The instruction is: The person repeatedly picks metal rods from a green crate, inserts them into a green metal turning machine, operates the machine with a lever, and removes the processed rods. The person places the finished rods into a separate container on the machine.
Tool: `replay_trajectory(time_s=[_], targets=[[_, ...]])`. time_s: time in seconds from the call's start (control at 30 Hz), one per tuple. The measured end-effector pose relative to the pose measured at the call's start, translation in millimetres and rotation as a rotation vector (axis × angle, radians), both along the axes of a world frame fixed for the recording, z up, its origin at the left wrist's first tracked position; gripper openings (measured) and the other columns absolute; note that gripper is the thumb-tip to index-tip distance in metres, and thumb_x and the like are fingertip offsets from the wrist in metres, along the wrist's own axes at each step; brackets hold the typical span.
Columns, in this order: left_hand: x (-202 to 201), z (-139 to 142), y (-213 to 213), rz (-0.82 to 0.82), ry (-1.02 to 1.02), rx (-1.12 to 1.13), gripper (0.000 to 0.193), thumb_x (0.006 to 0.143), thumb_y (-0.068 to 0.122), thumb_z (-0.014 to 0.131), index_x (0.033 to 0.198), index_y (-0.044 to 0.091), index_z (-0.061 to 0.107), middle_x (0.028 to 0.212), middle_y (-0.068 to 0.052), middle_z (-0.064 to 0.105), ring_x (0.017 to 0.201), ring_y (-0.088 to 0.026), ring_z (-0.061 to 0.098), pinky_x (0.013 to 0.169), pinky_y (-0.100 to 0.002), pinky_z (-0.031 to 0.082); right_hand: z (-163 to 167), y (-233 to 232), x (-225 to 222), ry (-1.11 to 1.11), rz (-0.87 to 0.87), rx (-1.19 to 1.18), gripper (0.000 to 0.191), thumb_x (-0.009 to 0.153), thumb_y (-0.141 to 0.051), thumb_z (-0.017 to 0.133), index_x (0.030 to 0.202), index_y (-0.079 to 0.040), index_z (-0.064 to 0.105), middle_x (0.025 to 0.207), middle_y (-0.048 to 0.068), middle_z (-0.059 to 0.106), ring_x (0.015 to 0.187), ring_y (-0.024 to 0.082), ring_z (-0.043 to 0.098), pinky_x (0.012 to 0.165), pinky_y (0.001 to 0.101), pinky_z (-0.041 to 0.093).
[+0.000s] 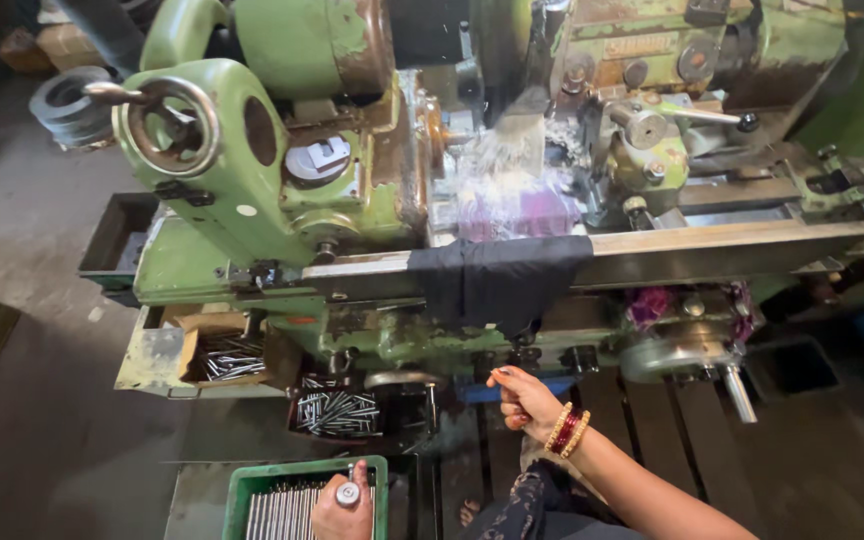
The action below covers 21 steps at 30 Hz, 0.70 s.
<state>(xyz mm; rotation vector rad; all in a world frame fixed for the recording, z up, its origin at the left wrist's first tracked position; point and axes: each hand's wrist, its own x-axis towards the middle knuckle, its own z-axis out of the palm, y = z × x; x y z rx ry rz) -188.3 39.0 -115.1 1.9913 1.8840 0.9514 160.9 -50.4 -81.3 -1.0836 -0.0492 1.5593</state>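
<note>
Green lathe (282, 170) fills the workshop. Left hand (344, 508), over the green crate (242, 492) at its right edge, pinches a short silver rod (348, 492) upright, round end up. Right hand (524, 400) curled, a thin pin between its fingertips.

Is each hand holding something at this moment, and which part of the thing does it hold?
The left hand holds a metal rod near its round top end, above the green crate. The right hand is closed near a thin lever; the hold cannot be told.

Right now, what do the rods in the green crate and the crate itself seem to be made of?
The rods look like bare metal, probably steel: grey, with bright glints. The green crate seems to be moulded plastic: uniform colour, thick smooth rim. The left hand holds one rod upright over it.
</note>
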Motion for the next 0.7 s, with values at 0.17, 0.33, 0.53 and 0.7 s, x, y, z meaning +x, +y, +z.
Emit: replay_trajectory(time_s=[0.17, 0.33, 0.53, 0.7], targets=[[23, 3, 10, -0.124, 0.012, 0.006, 0.057, 0.083, 0.047, 0.076, 0.051, 0.008, 0.047, 0.048, -0.012, 0.052, 0.044, -0.036, 0.053, 0.047, -0.049, 0.042, -7, -1, 5, 0.006, 0.008, -0.007, 0.022, 0.101, -0.033, 0.062, 0.091, -0.014, 0.058, 0.059, -0.009, 0.028, 0.046, 0.004, 0.025, 0.040, 0.0214, 0.021], [56, 14, 23, -0.196, -0.028, -0.012, 0.055, 0.085, 0.044, 0.075, 0.056, 0.007, 0.048, 0.055, -0.012, 0.054, 0.051, -0.037, 0.055, 0.050, -0.047, 0.043, -8, -1, 23, -0.010, 0.010, -0.036, 0.021, 0.101, -0.033, 0.061, 0.093, -0.013, 0.059, 0.059, -0.009, 0.028, 0.046, 0.004, 0.024, 0.040, 0.0213, 0.020], [140, 81, 41, -0.381, -0.014, 0.000, 0.049, 0.082, 0.042, 0.077, 0.058, 0.008, 0.051, 0.058, -0.010, 0.058, 0.057, -0.035, 0.058, 0.053, -0.046, 0.046, 33, 19, 41, -0.054, 0.174, 0.039, 0.020, 0.102, -0.032, 0.060, 0.096, -0.012, 0.060, 0.057, -0.009, 0.028, 0.044, 0.003, 0.023, 0.040, 0.0217, 0.019], [247, 193, 72, -0.727, -0.052, 0.222, 0.043, 0.086, 0.035, 0.076, 0.059, 0.011, 0.052, 0.060, -0.009, 0.056, 0.057, -0.032, 0.057, 0.052, -0.044, 0.045, 121, 33, 116, -0.422, 0.241, 0.222, 0.022, 0.100, -0.028, 0.061, 0.102, -0.007, 0.069, 0.065, -0.006, 0.047, 0.048, 0.005, 0.037, 0.043, 0.0232, 0.031]])
